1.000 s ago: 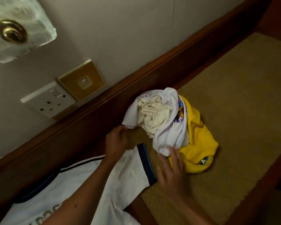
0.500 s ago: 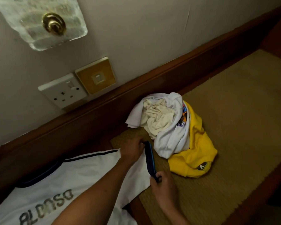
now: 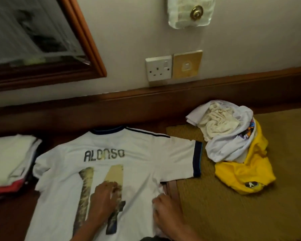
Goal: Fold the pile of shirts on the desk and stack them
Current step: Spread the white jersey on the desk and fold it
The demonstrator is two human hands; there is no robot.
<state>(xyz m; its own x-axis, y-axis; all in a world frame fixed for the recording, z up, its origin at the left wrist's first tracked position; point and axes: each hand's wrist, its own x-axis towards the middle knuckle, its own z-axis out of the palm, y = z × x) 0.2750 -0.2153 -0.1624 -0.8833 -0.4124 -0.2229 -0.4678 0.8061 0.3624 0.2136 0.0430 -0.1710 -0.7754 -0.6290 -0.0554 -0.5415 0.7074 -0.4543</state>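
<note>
One white jersey lies back-up on the desk. Left hand presses flat on it; right hand grips its side edge. Left of it, one folded stack; right, one heap of three shirts.

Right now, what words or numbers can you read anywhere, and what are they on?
"ALONSO": on the back of the white jersey, below the collar.
"14": large worn digits under the name; the left hand covers part of the second digit.
Badge on the yellow shirt: a small white figure, with no readable text.
Colourful print on the crumpled white shirt: too folded to read.
</note>
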